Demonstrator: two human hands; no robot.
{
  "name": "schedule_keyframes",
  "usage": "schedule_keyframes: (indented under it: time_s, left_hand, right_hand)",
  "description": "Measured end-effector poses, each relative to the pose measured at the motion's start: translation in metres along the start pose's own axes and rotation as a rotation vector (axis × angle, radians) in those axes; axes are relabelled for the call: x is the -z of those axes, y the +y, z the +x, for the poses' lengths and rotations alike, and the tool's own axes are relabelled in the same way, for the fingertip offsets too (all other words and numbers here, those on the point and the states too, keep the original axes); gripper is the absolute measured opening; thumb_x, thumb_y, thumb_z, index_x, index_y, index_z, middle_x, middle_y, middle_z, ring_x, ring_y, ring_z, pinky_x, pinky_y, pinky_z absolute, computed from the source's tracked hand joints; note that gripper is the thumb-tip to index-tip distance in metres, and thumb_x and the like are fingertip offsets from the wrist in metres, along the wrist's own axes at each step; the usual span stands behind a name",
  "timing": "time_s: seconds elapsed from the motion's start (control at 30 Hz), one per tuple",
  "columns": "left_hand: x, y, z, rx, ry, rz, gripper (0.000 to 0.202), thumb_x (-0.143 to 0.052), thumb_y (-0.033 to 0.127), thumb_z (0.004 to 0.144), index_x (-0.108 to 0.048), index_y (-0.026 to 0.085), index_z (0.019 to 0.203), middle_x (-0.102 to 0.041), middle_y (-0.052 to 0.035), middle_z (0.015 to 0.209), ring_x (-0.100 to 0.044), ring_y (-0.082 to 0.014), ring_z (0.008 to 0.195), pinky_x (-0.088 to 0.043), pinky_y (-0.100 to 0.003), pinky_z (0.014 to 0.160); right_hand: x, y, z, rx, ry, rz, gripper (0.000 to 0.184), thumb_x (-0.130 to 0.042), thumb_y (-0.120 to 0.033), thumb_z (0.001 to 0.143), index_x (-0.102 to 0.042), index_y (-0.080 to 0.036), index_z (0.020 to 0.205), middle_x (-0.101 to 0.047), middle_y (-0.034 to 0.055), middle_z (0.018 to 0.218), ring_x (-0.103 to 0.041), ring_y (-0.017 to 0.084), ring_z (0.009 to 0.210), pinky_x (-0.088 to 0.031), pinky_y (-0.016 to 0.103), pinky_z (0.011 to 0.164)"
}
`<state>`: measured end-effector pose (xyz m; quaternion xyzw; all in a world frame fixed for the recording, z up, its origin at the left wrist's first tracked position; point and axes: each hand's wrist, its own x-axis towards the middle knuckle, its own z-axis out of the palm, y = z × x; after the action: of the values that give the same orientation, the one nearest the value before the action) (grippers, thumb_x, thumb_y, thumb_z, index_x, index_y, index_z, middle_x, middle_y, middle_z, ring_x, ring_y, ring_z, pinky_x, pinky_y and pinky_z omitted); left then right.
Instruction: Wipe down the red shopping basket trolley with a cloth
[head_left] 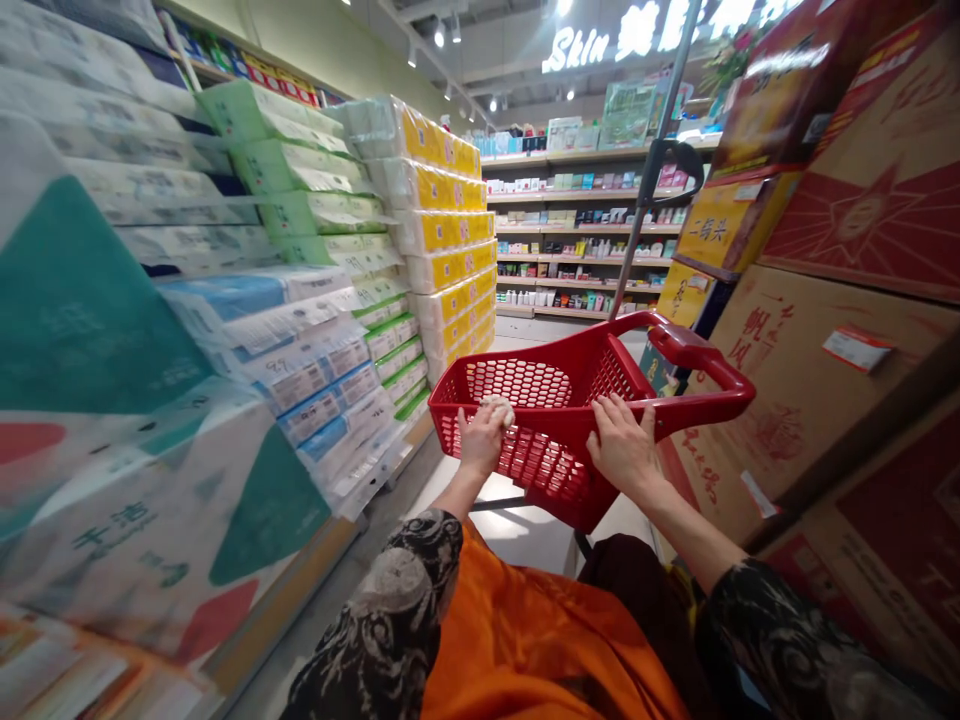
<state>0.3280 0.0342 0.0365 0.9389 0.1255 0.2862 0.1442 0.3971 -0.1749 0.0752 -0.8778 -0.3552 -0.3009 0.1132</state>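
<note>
Just now, the left hand point(481, 440) is closing its fingers on a small cream wad point(498, 408) at the near wall of a red shopping basket point(559, 470), while the right hand point(622, 447) is curling spread fingers over the rim; packed toilet rolls point(300, 210) are towering at nine o'clock, cardboard cartons point(810, 400) at three.

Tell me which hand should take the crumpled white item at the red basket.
The left hand, probably: its fingers already touch the crumpled white item. The right hand rests farther along, on the edge of the red shopping basket.
</note>
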Motion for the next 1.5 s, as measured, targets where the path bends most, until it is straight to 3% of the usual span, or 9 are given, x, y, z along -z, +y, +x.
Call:
schedule_keyframes:
  time_s: [0.17, 0.3, 0.57, 0.7, 0.87, 0.97, 1.07, 1.3, 1.5]
  left_hand:
    - [0.0, -0.015, -0.033, 0.192, 0.001, -0.376, 0.029, -0.046, 0.023, 0.086, -0.059, 0.028, 0.111, -0.063, -0.0034, 0.121, -0.056, -0.0196, 0.112, -0.03, -0.052, 0.105]
    - [-0.007, -0.026, -0.05, 0.715, -0.003, -1.013, 0.034, -0.049, 0.017, 0.082, -0.054, 0.021, 0.115, -0.071, -0.0041, 0.091, -0.066, -0.0146, 0.077, -0.052, -0.03, 0.072]
    - [0.01, -0.067, -0.064, 1.0, 0.107, -1.726, 0.023, -0.06, 0.019, 0.071, -0.062, 0.014, 0.093, -0.068, -0.003, 0.073, -0.063, -0.0118, 0.064, -0.049, -0.022, 0.059]
    - [0.009, -0.082, -0.064, 1.092, 0.016, -1.683, 0.028, -0.05, 0.032, 0.08, -0.063, 0.016, 0.1, -0.07, -0.0059, 0.086, -0.065, -0.0177, 0.083, -0.049, -0.03, 0.073]
    - [-0.001, -0.115, -0.071, 1.033, 0.118, -1.12, 0.039, -0.062, 0.024, 0.074, -0.057, 0.019, 0.112, -0.062, -0.0088, 0.12, -0.05, -0.0204, 0.119, -0.036, -0.03, 0.096]
    - [-0.006, -0.127, -0.079, 1.1, 0.104, -0.991, 0.041, -0.06, 0.019, 0.074, -0.055, 0.017, 0.115, -0.055, -0.0125, 0.128, -0.047, -0.021, 0.122, -0.035, -0.031, 0.097]
    - [-0.002, -0.13, -0.083, 1.162, 0.107, -1.089, 0.041, -0.052, 0.024, 0.079, -0.051, 0.021, 0.12, -0.058, -0.0104, 0.124, -0.057, -0.0184, 0.109, -0.044, -0.031, 0.084]
    - [0.007, -0.111, -0.076, 1.175, -0.025, -1.747, 0.025, -0.06, 0.03, 0.074, -0.063, 0.017, 0.096, -0.067, -0.0023, 0.076, -0.06, -0.0115, 0.061, -0.045, -0.022, 0.055]
    - [0.0, -0.086, -0.065, 1.266, 0.065, -1.656, 0.004, -0.06, 0.019, 0.072, -0.06, 0.015, 0.073, -0.058, 0.0018, 0.055, -0.052, -0.0085, 0.047, -0.041, -0.021, 0.051]
  right_hand:
    - [-0.033, -0.083, 0.003, 0.235, -0.235, 0.352, 0.059, -0.044, -0.015, 0.078, -0.039, -0.012, 0.136, -0.036, 0.0141, 0.144, -0.033, 0.024, 0.132, -0.029, 0.045, 0.106]
    - [-0.077, -0.136, -0.007, 0.274, -0.408, 0.619, 0.086, -0.062, -0.016, 0.064, -0.027, -0.008, 0.141, -0.024, 0.021, 0.147, -0.025, 0.029, 0.136, -0.033, 0.044, 0.106]
    - [-0.127, -0.166, -0.013, 0.331, -0.218, 0.808, 0.073, -0.051, -0.001, 0.072, -0.034, -0.025, 0.139, -0.021, 0.0115, 0.15, -0.028, 0.026, 0.135, -0.031, 0.049, 0.108]
    - [-0.13, -0.17, 0.022, 0.551, -0.14, 0.669, 0.057, -0.044, 0.0, 0.077, -0.049, -0.022, 0.129, -0.04, 0.0095, 0.142, -0.029, 0.024, 0.135, -0.034, 0.047, 0.108]
    - [-0.138, -0.171, 0.091, 0.778, -0.028, 0.422, 0.041, -0.047, -0.007, 0.084, -0.056, -0.02, 0.122, -0.044, 0.0087, 0.14, -0.026, 0.028, 0.136, -0.024, 0.055, 0.11]
    - [-0.156, -0.172, 0.097, 0.845, -0.106, 0.364, 0.034, -0.048, -0.006, 0.084, -0.061, -0.016, 0.114, -0.05, 0.0118, 0.134, -0.034, 0.029, 0.132, -0.029, 0.054, 0.108]
    - [-0.171, -0.182, 0.068, 0.752, -0.213, 0.479, 0.031, -0.05, -0.005, 0.081, -0.064, -0.015, 0.107, -0.053, 0.0143, 0.13, -0.043, 0.026, 0.127, -0.038, 0.046, 0.104]
    - [-0.143, -0.206, 0.021, 0.083, -0.187, 1.053, 0.046, -0.041, -0.004, 0.074, -0.059, -0.018, 0.114, -0.057, 0.0088, 0.125, -0.051, 0.019, 0.119, -0.043, 0.037, 0.1]
    - [-0.135, -0.176, 0.021, 0.296, -0.167, 0.726, 0.039, -0.046, -0.006, 0.077, -0.063, -0.016, 0.11, -0.041, 0.0122, 0.141, -0.033, 0.024, 0.132, -0.033, 0.044, 0.107]
